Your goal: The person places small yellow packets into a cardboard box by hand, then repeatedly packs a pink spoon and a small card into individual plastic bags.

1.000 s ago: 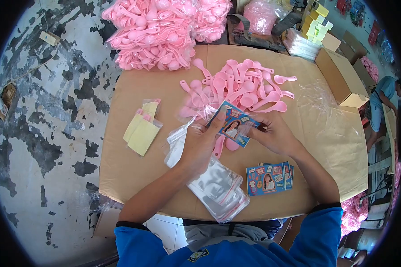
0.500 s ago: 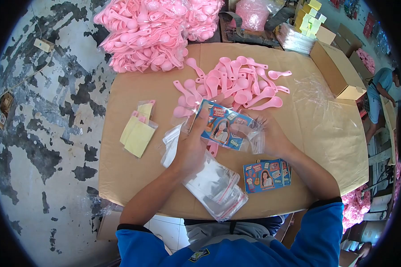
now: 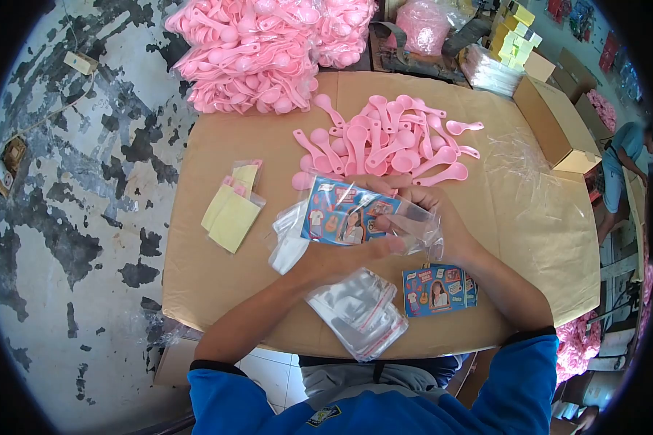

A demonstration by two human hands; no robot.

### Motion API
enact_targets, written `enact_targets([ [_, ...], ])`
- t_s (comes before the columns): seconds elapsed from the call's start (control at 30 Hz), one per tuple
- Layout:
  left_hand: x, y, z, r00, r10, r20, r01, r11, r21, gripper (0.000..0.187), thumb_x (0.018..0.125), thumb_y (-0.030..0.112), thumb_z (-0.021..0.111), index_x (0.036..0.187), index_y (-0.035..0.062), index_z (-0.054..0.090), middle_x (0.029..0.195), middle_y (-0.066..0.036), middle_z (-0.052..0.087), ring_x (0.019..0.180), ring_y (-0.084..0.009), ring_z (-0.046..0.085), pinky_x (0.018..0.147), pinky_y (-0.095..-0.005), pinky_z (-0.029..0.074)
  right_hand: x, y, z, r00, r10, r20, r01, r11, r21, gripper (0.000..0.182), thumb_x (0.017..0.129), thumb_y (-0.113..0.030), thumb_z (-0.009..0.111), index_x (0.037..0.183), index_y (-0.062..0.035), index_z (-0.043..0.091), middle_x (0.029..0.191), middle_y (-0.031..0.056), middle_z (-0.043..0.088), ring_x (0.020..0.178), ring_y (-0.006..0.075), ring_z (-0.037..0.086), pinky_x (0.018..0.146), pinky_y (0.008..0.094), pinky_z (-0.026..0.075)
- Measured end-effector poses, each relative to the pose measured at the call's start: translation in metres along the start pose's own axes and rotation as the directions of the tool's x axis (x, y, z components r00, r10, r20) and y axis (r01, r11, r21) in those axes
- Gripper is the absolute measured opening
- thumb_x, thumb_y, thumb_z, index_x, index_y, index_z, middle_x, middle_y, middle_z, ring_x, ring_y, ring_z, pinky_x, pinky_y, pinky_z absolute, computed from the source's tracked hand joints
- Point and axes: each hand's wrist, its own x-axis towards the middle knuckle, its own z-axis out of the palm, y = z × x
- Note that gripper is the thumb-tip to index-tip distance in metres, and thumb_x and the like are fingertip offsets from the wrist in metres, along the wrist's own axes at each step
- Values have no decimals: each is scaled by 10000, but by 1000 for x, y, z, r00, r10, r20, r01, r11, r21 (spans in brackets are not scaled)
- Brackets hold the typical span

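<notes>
A blue printed card (image 3: 334, 210) in a clear plastic bag is held up above the middle of the table. My left hand (image 3: 341, 259) grips it along the lower edge, partly hiding it. At the bag's loose right end, my right hand (image 3: 435, 210) pinches the clear plastic, fingers closed. Beneath my left hand lies a stack of clear plastic bags (image 3: 359, 308). More blue cards (image 3: 437, 291) rest near my right forearm. Just beyond both hands is a heap of loose pink spoons (image 3: 384, 138).
Yellow packets (image 3: 233, 217) with pink bits lie on the left of the brown-covered table (image 3: 522, 261). Large bags of pink spoons (image 3: 247, 58) stand at the back left. A cardboard box (image 3: 555, 123) sits at the far right corner. Another person (image 3: 624, 156) is at the far right.
The bagged card has tilted and shifted slightly left and down. My left hand has moved from its left side to its lower edge. My right hand still holds the plastic end.
</notes>
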Motion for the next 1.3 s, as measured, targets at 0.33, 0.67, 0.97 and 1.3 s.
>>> enact_targets([
  [0.33, 13, 21, -14, 948, 210, -240, -160, 964, 212, 500, 746, -25, 767, 1158, 38, 490, 1177, -102, 587, 1025, -134, 599, 826, -289, 542, 14, -19, -45, 972, -195, 132, 228, 919, -322, 190, 962, -217, 560, 929, -57, 657, 831, 0, 622, 726, 72, 527, 635, 262, 447],
  [0.67, 20, 15, -19, 957, 289, -13, -283, 944, 170, 477, 736, -56, 753, 1122, 55, 494, 1218, -180, 572, 1112, -227, 576, 923, -355, 520, 39, 70, -212, 918, -234, -321, -278, 198, -940, 344, 914, -192, 579, 1254, -135, 568, 1376, 87, 490, 1300, 355, 370, 998, 588, 352],
  [0.97, 13, 23, -13, 970, 39, -238, -44, 999, -14, 565, 767, -37, 733, 1258, 53, 467, 1242, -136, 563, 1117, -204, 573, 944, -353, 498, 38, 19, -187, 872, -393, -293, -198, 265, -944, 262, 954, -322, 550, 994, -75, 629, 864, 57, 625, 882, 197, 588, 778, 419, 449],
  [1.3, 22, 17, -17, 943, 223, -248, -263, 955, -141, 580, 794, -46, 705, 1297, 54, 435, 1210, -106, 577, 1100, -183, 571, 944, -348, 488, 24, -39, -34, 993, -75, -91, 49, 965, -256, 292, 914, -296, 654, 1062, -45, 653, 629, -77, 482, 532, 15, 414, 469, 224, 335],
])
